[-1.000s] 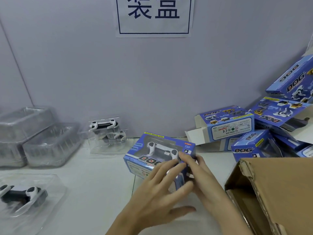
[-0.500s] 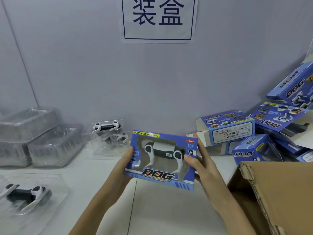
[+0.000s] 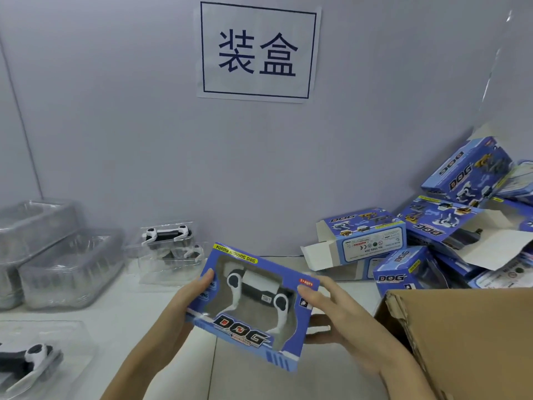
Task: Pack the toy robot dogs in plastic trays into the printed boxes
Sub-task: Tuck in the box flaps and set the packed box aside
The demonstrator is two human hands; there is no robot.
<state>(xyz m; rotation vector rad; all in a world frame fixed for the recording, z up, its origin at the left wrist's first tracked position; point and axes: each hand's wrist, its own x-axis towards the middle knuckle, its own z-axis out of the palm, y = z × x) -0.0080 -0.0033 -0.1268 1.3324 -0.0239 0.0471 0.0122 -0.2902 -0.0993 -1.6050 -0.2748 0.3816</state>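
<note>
Two hands hold one blue printed box [image 3: 253,306] in the air above the white table [image 3: 121,327], in the near middle of the scene. The left hand [image 3: 184,301] grips the box's left end, thumb curled over the front face and the fingers hidden behind. The right hand [image 3: 331,310] holds the right end, thumb pressed on the front near the window's edge, fingers curled round the back and side. The box's window faces the camera, and the toy robot dog [image 3: 256,293] inside shows white legs and a dark body. The box's long axis runs from far left to near right, tilted so the right end sits lower; the "FUNNY MOVING DOG" strip lies along the far edge and the "DOG" logo along the near edge.

At the near right stands a brown cardboard carton [image 3: 461,339], just beside the right hand. Beyond it, against the wall, is a heap of blue boxes [image 3: 432,226], several with open flaps. At the far left sit stacked clear plastic trays [image 3: 57,255]; to their right another clear tray holds a dog [image 3: 167,235]. In the near left corner a further dog in a tray [image 3: 31,359] lies on the table. A paper sign [image 3: 256,51] with two printed characters hangs on the wall.
</note>
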